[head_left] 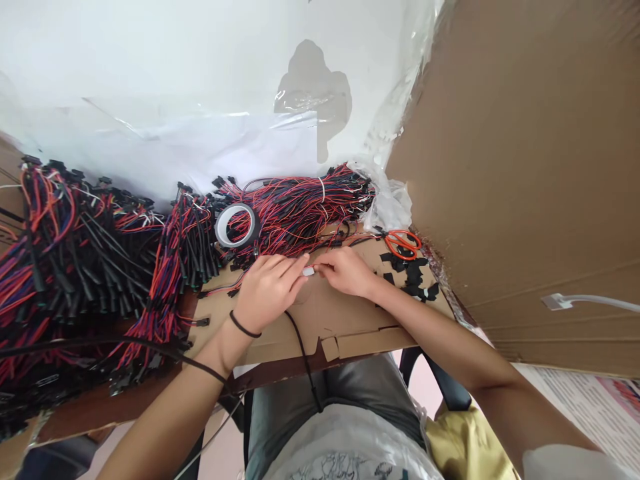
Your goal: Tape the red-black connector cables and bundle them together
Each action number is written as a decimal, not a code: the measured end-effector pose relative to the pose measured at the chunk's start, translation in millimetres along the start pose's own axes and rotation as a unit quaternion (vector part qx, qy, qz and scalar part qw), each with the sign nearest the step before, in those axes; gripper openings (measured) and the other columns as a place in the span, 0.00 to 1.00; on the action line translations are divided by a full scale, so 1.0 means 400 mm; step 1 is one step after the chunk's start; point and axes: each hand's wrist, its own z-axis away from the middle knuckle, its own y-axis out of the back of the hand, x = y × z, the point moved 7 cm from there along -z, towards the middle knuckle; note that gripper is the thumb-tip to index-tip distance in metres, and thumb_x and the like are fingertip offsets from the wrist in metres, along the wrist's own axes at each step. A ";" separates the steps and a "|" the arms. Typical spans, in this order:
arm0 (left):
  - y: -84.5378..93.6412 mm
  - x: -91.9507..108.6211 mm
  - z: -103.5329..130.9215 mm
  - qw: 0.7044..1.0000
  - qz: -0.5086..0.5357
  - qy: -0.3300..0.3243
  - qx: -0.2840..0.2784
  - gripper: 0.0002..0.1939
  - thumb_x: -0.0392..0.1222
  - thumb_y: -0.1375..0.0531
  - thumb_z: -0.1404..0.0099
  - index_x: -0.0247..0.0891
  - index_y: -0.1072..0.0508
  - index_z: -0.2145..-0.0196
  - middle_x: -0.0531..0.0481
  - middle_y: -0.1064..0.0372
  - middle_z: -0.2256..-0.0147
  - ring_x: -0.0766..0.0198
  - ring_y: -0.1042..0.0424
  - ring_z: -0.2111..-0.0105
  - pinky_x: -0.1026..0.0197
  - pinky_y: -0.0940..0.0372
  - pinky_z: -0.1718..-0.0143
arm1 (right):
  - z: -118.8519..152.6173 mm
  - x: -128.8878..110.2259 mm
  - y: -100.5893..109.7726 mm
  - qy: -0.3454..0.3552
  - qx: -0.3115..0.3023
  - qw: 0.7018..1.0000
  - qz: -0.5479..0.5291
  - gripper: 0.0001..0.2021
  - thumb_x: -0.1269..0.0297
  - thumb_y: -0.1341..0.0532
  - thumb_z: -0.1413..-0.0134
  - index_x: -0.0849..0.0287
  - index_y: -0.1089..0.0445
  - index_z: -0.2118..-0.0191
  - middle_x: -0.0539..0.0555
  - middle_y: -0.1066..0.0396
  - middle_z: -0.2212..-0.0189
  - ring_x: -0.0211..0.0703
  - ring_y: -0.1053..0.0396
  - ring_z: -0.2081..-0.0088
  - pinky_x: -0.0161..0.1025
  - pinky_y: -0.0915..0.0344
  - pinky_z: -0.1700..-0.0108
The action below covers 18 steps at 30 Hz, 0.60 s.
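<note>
White piece [309, 271] is pinched in left hand [273, 287]; right hand [347, 271] just beside, fingers curled closed, can't tell on what. Cardboard [345, 313] underneath.

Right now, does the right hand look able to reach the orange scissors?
Probably yes: the scissors' orange handles lie uncovered right of the right hand, nothing tall between, though it seems busy beside the white piece.

The left hand [270, 287] partly covers a small white rectangular piece [309, 271], its details too small to tell. The left edge crops the heaped red and black wires [65, 253]; the right edge cuts the tall brown cardboard panel [520, 167] and thin white cable [600, 301].
</note>
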 end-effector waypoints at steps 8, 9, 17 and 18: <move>-0.030 0.007 -0.006 0.999 -0.017 0.023 -0.027 0.08 0.36 0.46 0.34 0.35 0.29 0.60 0.43 0.26 0.64 0.56 0.29 0.63 0.54 0.34 0.62 | 0.003 -0.003 -0.005 0.001 0.007 1.000 0.006 0.11 0.73 0.43 0.45 0.57 0.23 0.71 0.50 0.26 0.77 0.36 0.33 0.74 0.33 0.47 0.69; -0.029 0.008 -0.005 1.000 -0.006 0.025 -0.012 0.08 0.35 0.48 0.33 0.35 0.29 0.62 0.44 0.26 0.65 0.57 0.29 0.64 0.55 0.34 0.62 | 0.004 -0.005 -0.006 0.002 0.006 1.000 0.009 0.11 0.73 0.43 0.45 0.57 0.24 0.71 0.50 0.26 0.77 0.36 0.33 0.74 0.33 0.47 0.69; -0.009 0.023 0.011 0.996 0.034 0.013 0.087 0.12 0.32 0.49 0.32 0.38 0.26 0.63 0.48 0.25 0.65 0.64 0.27 0.65 0.62 0.31 0.60 | 0.007 -0.013 -0.007 0.014 0.007 0.999 0.035 0.10 0.73 0.43 0.46 0.57 0.23 0.70 0.51 0.24 0.75 0.39 0.30 0.72 0.34 0.46 0.68; -0.007 0.026 0.012 0.995 0.028 0.007 0.091 0.11 0.32 0.49 0.33 0.38 0.26 0.62 0.48 0.25 0.65 0.64 0.27 0.66 0.62 0.31 0.62 | 0.008 -0.012 -0.007 0.014 0.008 0.999 0.036 0.10 0.74 0.42 0.46 0.57 0.23 0.70 0.52 0.24 0.75 0.39 0.30 0.71 0.34 0.45 0.68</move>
